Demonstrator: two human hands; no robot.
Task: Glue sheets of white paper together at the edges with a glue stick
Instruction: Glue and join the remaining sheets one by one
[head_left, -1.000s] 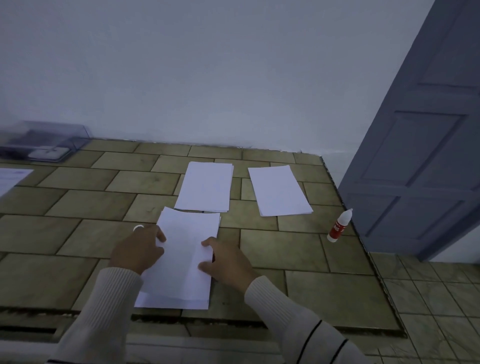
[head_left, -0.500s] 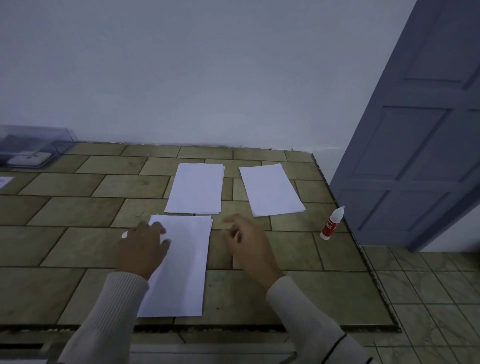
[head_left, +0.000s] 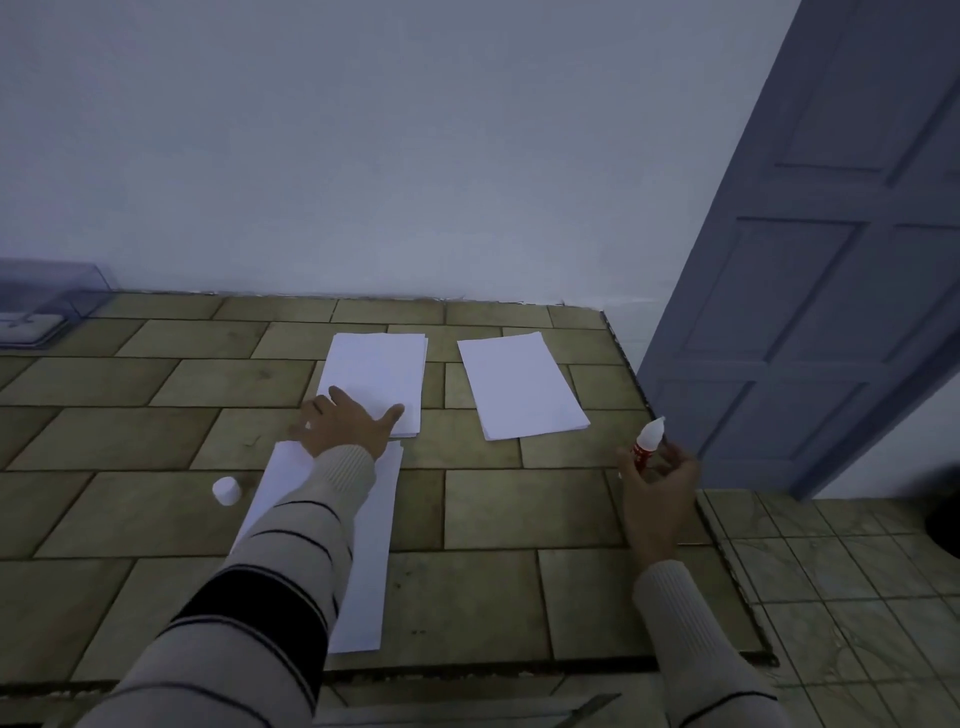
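Left hand (head_left: 345, 423), fingers spread and relaxed, reaches over the middle paper stack (head_left: 382, 371) at 12 o'clock of the near sheet (head_left: 371, 545); its sleeve crosses that sheet; right hand (head_left: 657, 483) grips the glue bottle (head_left: 648, 444) at 3 o'clock; a white cap (head_left: 226, 490) sits on the counter (head_left: 493, 519) at 9 o'clock.

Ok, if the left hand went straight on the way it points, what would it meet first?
The middle stack of paper: the left hand reaches flat toward it, fingertips over its near edge, though contact is unclear. Past the stack there is only tiled counter, then the wall.
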